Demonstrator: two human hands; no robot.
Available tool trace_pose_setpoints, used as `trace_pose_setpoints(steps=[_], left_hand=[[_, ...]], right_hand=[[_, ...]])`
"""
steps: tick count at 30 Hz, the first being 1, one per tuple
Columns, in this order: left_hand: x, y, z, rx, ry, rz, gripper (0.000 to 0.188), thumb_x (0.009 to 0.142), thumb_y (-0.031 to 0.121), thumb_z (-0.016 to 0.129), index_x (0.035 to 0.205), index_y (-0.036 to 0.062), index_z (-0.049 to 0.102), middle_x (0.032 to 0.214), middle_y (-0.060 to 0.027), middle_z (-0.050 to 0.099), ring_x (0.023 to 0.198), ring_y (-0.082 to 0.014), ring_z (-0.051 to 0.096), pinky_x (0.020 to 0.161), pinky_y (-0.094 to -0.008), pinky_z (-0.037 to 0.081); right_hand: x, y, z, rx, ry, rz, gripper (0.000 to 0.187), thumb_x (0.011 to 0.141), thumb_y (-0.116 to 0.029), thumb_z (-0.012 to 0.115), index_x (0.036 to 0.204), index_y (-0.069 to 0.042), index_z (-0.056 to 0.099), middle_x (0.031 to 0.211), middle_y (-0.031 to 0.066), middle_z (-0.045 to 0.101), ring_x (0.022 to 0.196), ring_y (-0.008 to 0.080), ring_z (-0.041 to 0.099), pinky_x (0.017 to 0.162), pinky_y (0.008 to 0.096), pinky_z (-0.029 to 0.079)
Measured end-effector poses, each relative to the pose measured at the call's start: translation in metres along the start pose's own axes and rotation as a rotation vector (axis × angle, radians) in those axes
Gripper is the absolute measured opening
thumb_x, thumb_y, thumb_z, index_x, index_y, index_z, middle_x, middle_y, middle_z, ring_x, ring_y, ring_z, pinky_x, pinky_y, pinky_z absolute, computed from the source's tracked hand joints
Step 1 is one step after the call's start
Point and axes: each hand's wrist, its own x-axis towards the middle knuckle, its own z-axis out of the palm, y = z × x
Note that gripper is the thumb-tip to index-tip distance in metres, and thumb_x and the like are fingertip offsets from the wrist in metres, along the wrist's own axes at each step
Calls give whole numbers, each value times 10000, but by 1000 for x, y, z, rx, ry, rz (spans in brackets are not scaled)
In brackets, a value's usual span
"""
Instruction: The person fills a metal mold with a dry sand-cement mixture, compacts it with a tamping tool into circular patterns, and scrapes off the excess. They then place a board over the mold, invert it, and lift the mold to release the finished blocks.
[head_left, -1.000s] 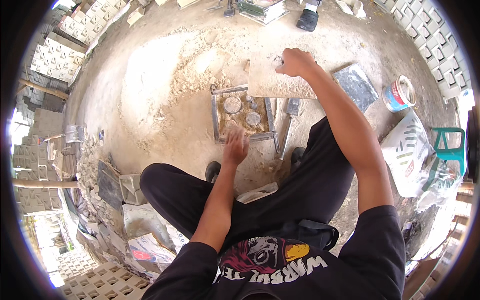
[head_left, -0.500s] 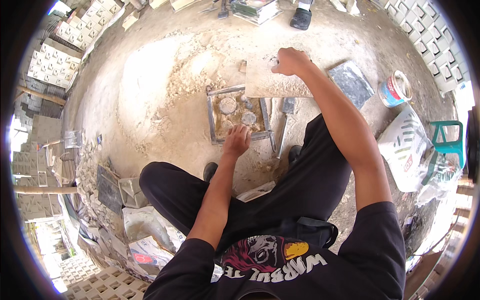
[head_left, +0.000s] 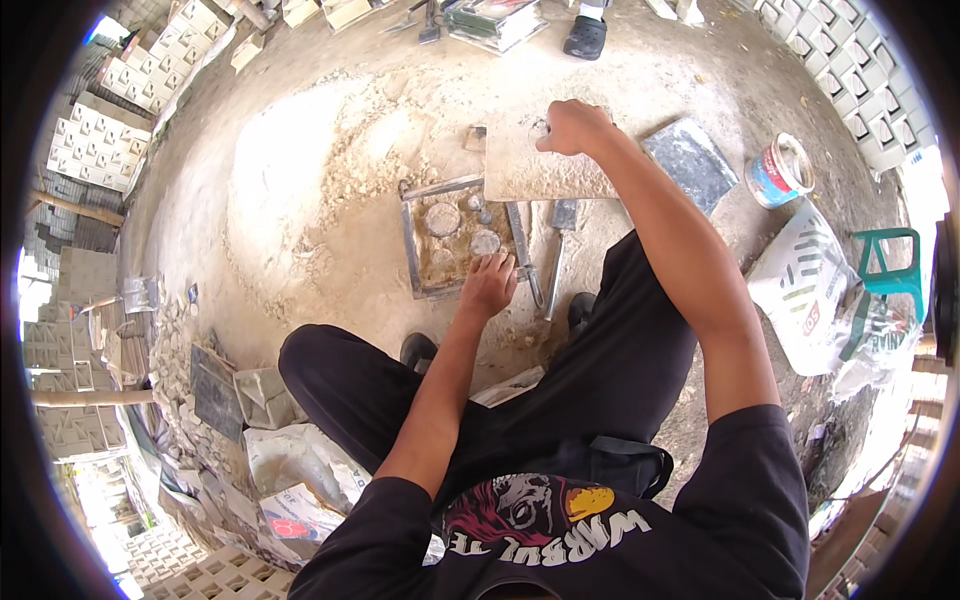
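A flat, sand-dusted rectangular panel [head_left: 530,172] is held low over the far right corner of a mould frame, hiding that corner. My right hand [head_left: 577,128] is closed in a fist on the panel's far side; the part it grips is hidden. The square dark metal mould frame [head_left: 409,245] lies on the ground between my feet. Inside it are damp-looking sand, a larger round disc [head_left: 442,219], a smaller round disc [head_left: 485,241] and small round pieces. My left hand [head_left: 489,286] rests at the frame's near side, fingers stretched forward beside the smaller disc, with nothing visibly held.
Right of the frame lies a flat-bladed tool [head_left: 559,240]. Farther right are a dark slab [head_left: 690,165], a paint bucket [head_left: 779,171], a white sack [head_left: 806,285] and a green stool [head_left: 888,265]. Loose sand [head_left: 300,180] spreads left. Another person's shoe [head_left: 585,37] stands at the far side.
My left hand has shifted right along the frame's near side, toward its near right corner. My right hand still grips the panel, with little movement. The whole view has shifted slightly.
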Motion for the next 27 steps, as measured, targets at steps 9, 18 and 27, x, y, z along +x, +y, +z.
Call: trace_pose_setpoints(steps=[9,18,27], left_hand=[[28,5,-1,-105,-58,-220,185,852,201,558,867,42,651,948,-130,646,992,-311,575,870,-444,449],[26,18,8,-163,-10,-361,184,830,197,561,837,32,644,883,-176,638,874,-368,605,781,-457,489],[33,-6,-4,-324,-276,-310,234,783,243,645,864,26,680,816,-180,647,824,-356,627,734,-441,490]], right_hand=[[6,7,4,31,6,-6,441,764,-371,684,1022,-14,678,1034,159,695,993,306,658,918,454,460],[11,5,6,7,18,-17,427,753,-363,686,996,-13,686,1028,157,697,994,304,658,902,445,477],[16,-2,8,-11,-15,-25,466,770,-384,699,1051,-13,668,1061,161,689,1011,310,653,911,447,474]])
